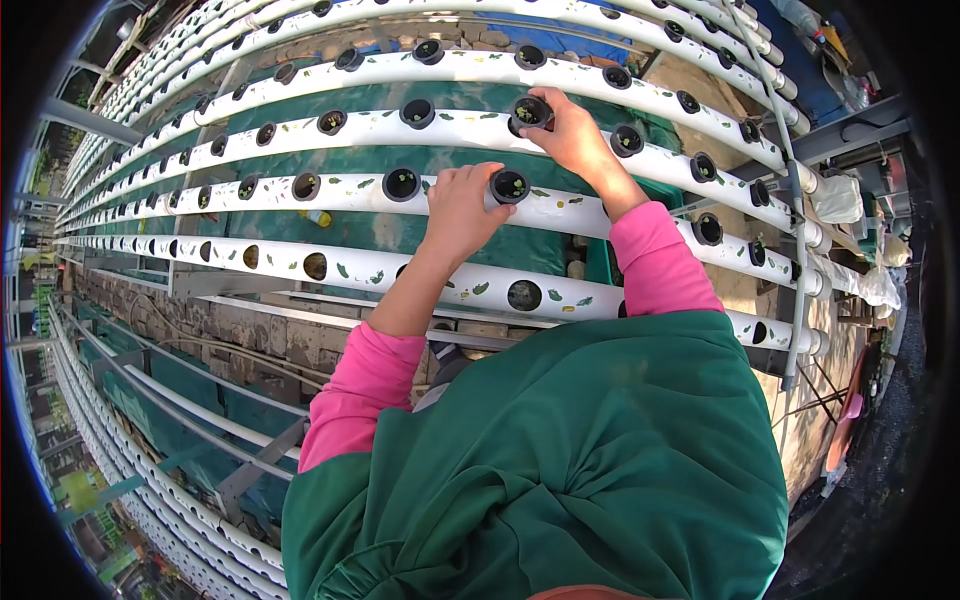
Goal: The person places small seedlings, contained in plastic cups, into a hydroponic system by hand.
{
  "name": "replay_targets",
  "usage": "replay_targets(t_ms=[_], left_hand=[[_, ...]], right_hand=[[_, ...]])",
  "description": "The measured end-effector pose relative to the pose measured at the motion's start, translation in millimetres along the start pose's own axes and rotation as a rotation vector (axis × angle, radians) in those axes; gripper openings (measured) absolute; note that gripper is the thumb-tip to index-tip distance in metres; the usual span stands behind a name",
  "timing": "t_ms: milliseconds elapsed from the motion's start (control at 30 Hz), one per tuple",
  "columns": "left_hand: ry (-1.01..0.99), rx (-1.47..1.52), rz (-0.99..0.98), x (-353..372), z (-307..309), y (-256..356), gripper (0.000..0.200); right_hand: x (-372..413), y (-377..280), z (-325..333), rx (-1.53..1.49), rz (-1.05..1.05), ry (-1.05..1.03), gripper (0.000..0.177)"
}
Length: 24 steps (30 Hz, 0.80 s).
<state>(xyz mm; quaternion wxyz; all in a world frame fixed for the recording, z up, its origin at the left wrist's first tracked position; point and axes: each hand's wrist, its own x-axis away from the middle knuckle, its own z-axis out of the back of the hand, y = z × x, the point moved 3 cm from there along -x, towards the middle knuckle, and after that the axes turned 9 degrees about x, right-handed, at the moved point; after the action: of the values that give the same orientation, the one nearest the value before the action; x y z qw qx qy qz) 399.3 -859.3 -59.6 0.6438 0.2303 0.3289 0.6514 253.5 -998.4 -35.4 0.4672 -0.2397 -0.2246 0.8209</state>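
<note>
Gripping lower cup (509, 186), left hand (458, 208); upper cup (529, 111), right hand (576, 137).

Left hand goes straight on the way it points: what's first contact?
The black cup with a seedling, right at the left hand's fingertips, set in a white pipe. The hand looks to touch it, though depth is unclear.

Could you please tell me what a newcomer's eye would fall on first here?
First the long white plastic pipes with round holes, curving in rows across the upper half. At centre, the left hand grips a small black round pot with a green seedling at one pipe, and the right hand grips a second black seedling pot one row above. Pink sleeves and a green garment fill the bottom.
</note>
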Motion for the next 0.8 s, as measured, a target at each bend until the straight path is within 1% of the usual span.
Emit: replay_targets(t_ms=[33,67,133,167,200,233,267,333,367,400,467,500,533,600,700,767,800], left_hand=[[0.010,0.006,-0.023,0.8,-0.2,-1.0,0.059],[0.020,0.011,-0.047,1.5,0.5,-1.7,0.062],[0.015,0.053,-0.046,1.9,4.8,-3.0,0.064],[0.008,0.097,-0.047,2.2,8.1,-3.7,0.065],[0.012,0.095,-0.042,2.9,13.0,-3.7,0.065],[0.023,0.161,-0.040,3.8,19.6,-3.2,0.063],[0.034,0.227,-0.038,4.8,26.4,-3.3,0.060],[0.080,0.225,-0.040,6.1,42.5,-7.2,0.058],[0.125,0.225,-0.048,6.3,51.6,-9.3,0.056],[0.130,0.224,-0.045,6.9,59.9,-10.0,0.056],[0.201,0.134,0.023,8.2,76.9,-15.1,0.055],[0.222,0.097,0.042,8.5,81.2,-23.7,0.059],[0.227,0.096,0.044,9.8,83.2,-29.7,0.059],[0.287,-0.008,0.014,13.4,88.1,-41.1,0.065],[0.244,-0.084,0.054,17.1,82.3,-62.4,0.071],[0.226,-0.084,0.052,17.0,80.4,-71.7,0.070],[0.203,-0.081,0.047,16.5,80.5,-73.5,0.070]], right_hand=[[-1.1,0.2,-1.5,0.029,-0.045,-0.030,0.058],[-3.6,5.2,-6.5,0.028,-0.041,-0.032,0.058],[-7.7,11.5,-16.0,0.176,0.046,-0.026,0.063],[-9.0,16.1,-19.5,0.175,0.050,-0.028,0.063],[-9.0,10.6,-17.9,0.249,0.059,-0.038,0.064],[-8.9,5.0,-16.8,0.323,0.069,-0.048,0.065],[-8.1,-1.7,-15.3,0.320,0.073,-0.052,0.065],[-7.3,-18.5,-8.9,0.379,0.030,-0.007,0.065],[-9.7,-24.3,-8.7,0.421,0.063,0.019,0.060],[-12.4,-32.0,-8.4,0.420,0.069,0.017,0.060],[-19.0,-52.6,-11.5,0.348,0.126,0.015,0.057],[-23.8,-61.2,-18.0,0.327,0.149,-0.002,0.055],[-28.6,-68.7,-25.1,0.327,0.155,-0.004,0.055],[-38.6,-81.1,-45.8,0.305,0.200,-0.083,0.056],[-55.6,-86.0,-79.8,0.292,0.214,-0.092,0.056],[-63.4,-89.2,-94.7,0.293,0.208,-0.092,0.055],[-65.4,-91.9,-99.6,0.373,0.187,-0.101,0.055]])
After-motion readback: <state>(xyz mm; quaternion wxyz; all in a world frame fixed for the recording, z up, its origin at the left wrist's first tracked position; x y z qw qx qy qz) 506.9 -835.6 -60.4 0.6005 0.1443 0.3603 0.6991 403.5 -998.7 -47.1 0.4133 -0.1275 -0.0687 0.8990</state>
